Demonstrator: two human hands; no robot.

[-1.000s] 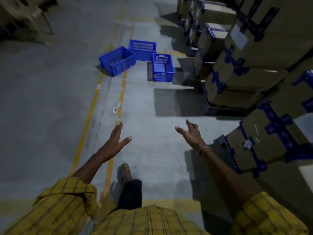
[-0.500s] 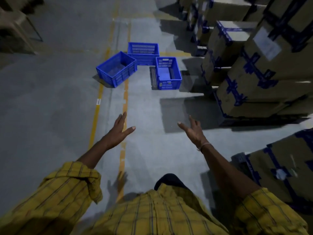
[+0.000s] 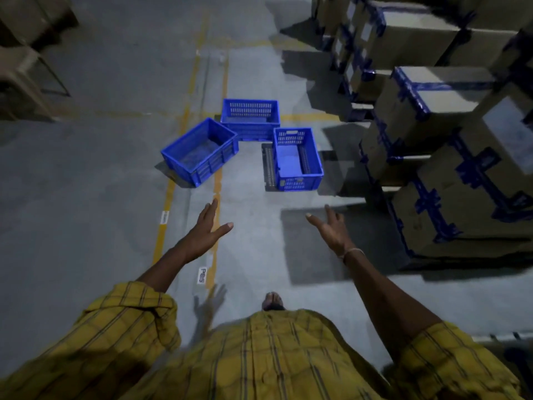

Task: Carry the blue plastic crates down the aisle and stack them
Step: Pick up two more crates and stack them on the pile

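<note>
Three blue plastic crates stand on the concrete floor ahead of me. The left crate sits turned at an angle across a yellow line. Behind it stands the far crate with slotted walls. The right crate stands nearest the boxes. My left hand and my right hand are stretched out in front of me with fingers straight, holding nothing. Both hands are well short of the crates.
Tall stacks of cardboard boxes with blue tape line the right side of the aisle. Yellow floor lines run along the aisle. A dark frame and boxes stand at the far left. My foot shows below.
I have walked forward down the aisle, so the crates and the boxes on the right are closer. Both hands stay stretched out and empty.
</note>
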